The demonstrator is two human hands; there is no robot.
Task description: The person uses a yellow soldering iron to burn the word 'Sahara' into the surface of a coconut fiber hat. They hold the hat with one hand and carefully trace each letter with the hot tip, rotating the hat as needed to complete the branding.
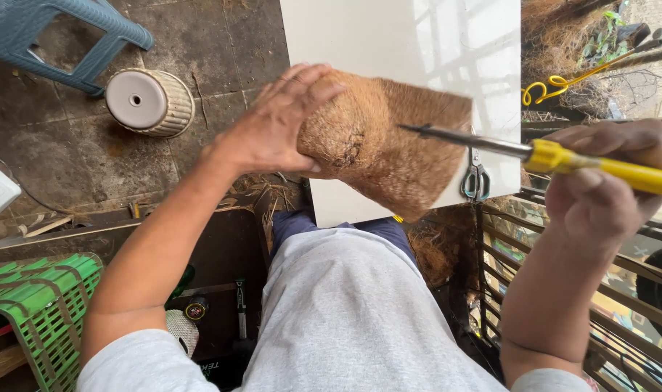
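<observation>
Pressing down with flat, spread fingers, the left hand (273, 127) is steadying a brown fibrous coir piece (389, 145) against a white board (418, 43) that is resting over the person's lap; the hand is not gripping, only laying its palm on the near-left edge of the fibre. The right hand (607, 181) is closing its fingers tightly around the yellow handle of a soldering iron (505, 149), whose dark metal tip is pointing left and touching or hovering just over the middle of the coir.

The tip is sitting near the left hand's thumb, so a slip along the springy fibre could be carrying it into the skin. If the iron is hot, the dry fibre could be scorching or catching, and loose coir is lying just beside the knees. The board seems to be balancing on the legs alone, so a hard push could be tipping it.

Small scissors (476, 181) are lying at the board's right edge. Farther left, a blue plastic stool (77, 36) and an overturned ribbed pot (149, 101) are standing on the stained concrete floor (55, 160). A green plastic basket (33, 305) is sitting at the near left, and a metal railing (563, 290) is running along the right.
</observation>
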